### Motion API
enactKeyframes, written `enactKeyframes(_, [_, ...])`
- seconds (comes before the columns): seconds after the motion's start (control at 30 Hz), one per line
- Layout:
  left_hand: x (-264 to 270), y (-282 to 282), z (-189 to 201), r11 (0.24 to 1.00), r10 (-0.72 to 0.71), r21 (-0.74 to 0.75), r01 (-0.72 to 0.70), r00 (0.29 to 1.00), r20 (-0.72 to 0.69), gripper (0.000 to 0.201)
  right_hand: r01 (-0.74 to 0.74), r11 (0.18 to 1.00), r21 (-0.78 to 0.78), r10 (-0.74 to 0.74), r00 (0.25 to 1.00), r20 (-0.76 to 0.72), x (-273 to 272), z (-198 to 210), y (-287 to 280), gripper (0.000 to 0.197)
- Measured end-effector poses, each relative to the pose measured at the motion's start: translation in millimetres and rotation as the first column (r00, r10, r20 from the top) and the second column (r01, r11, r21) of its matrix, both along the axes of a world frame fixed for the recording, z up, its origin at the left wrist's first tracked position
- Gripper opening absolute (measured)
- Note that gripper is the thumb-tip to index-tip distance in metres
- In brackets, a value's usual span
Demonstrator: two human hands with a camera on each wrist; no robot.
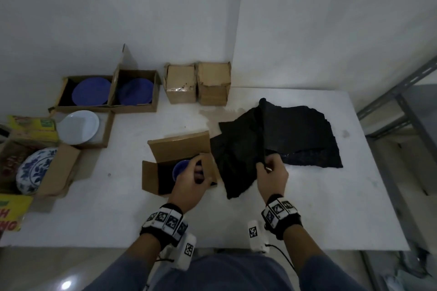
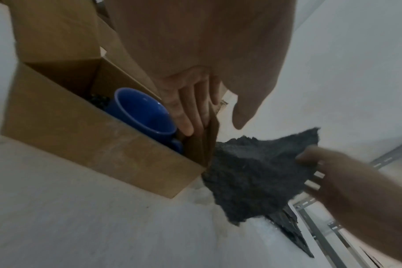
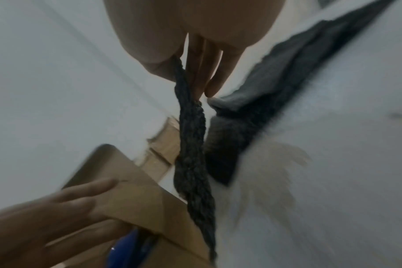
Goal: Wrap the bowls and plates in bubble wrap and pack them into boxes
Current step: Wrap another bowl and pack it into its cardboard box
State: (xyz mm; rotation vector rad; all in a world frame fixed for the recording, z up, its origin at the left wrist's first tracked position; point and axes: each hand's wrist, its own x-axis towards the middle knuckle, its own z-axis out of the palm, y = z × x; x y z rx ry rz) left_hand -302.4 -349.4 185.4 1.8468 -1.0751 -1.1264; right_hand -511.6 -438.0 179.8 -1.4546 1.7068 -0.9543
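Observation:
A blue cup-like bowl (image 1: 180, 169) (image 2: 145, 112) sits inside an open cardboard box (image 1: 160, 179) (image 2: 80, 130) near the table's front centre. My left hand (image 1: 197, 166) reaches into the box. Its straight fingers (image 2: 186, 116) lie along the inside of the right wall beside the bowl, with the thumb outside and apart from the cardboard. Black bubble wrap sheets (image 1: 295, 134) lie to the right of the box. My right hand (image 1: 268, 163) (image 3: 184, 79) pinches a lifted fold of the top sheet (image 3: 190, 127) between thumb and fingers.
At the back left, two open boxes each hold a blue plate (image 1: 91, 92) (image 1: 136, 91). In front of them are a white plate (image 1: 78, 126) and a blue-and-white patterned plate (image 1: 35, 170). Two closed boxes (image 1: 181, 85) (image 1: 214, 82) stand by the wall. A metal shelf frame (image 1: 402, 101) is on the right.

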Motion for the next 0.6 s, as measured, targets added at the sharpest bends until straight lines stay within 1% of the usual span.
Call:
enactKeyframes(0.07, [-4.1, -8.4, 2.9, 0.999, -0.040, -0.037, 0.037, 0.996, -0.084, 0.050, -0.088, 0.990, -0.114, 0.092, 0.995, 0.030, 3.6, 28.3, -5.9, 0.023])
enactKeyframes(0.13, [-6.1, -16.9, 6.5, 0.992, -0.115, -0.060, 0.108, 0.984, -0.135, 0.042, -0.157, 0.962, -0.225, 0.169, 0.985, 0.034, 10.9, 56.9, -10.5, 0.021])
enactKeyframes(0.23, [-9.7, -27.1, 5.6, 0.978, -0.207, -0.018, 0.208, 0.959, -0.192, 0.040, -0.254, 0.892, -0.374, 0.280, 0.960, 0.017, 25.7, 90.6, -8.7, 0.024])
enactKeyframes(0.3, [-12.2, -30.7, 1.4, 0.977, -0.200, 0.022, 0.213, 0.947, -0.251, 0.038, -0.349, 0.834, -0.428, 0.392, 0.920, 0.012, 38.3, 108.9, -4.1, 0.026])
enactKeyframes(0.33, [-12.4, -31.6, -1.5, 0.986, -0.154, 0.016, 0.166, 0.944, -0.291, 0.034, -0.402, 0.792, -0.460, 0.449, 0.893, -0.006, 44.6, 116.3, -1.4, 0.028])
enactKeyframes(0.37, [-11.2, -31.4, -1.3, 0.996, -0.077, 0.014, 0.088, 0.936, -0.345, 0.031, -0.452, 0.742, -0.496, 0.502, 0.864, -0.036, 50.6, 122.5, 1.2, 0.029])
enactKeyframes(0.43, [-3.9, -27.4, 12.1, 0.994, 0.105, 0.014, -0.107, 0.918, -0.383, 0.030, -0.545, 0.629, -0.555, 0.600, 0.794, -0.100, 60.6, 130.3, 5.3, 0.027])
enactKeyframes(0.47, [3.1, -24.6, 19.4, 0.980, 0.186, 0.000, -0.201, 0.909, -0.373, 0.033, -0.583, 0.578, -0.571, 0.645, 0.755, -0.118, 64.3, 131.8, 6.2, 0.024])
enactKeyframes(0.53, [17.5, -15.1, 42.4, 0.937, 0.273, -0.124, -0.327, 0.905, -0.326, 0.037, -0.652, 0.492, -0.577, 0.731, 0.669, -0.133, 70.7, 133.0, 8.2, 0.022])
enactKeyframes(0.6, [35.9, -5.5, 61.8, 0.882, 0.340, -0.273, -0.385, 0.919, -0.199, 0.046, -0.704, 0.408, -0.582, 0.799, 0.583, -0.145, 76.4, 131.9, 10.8, 0.024])
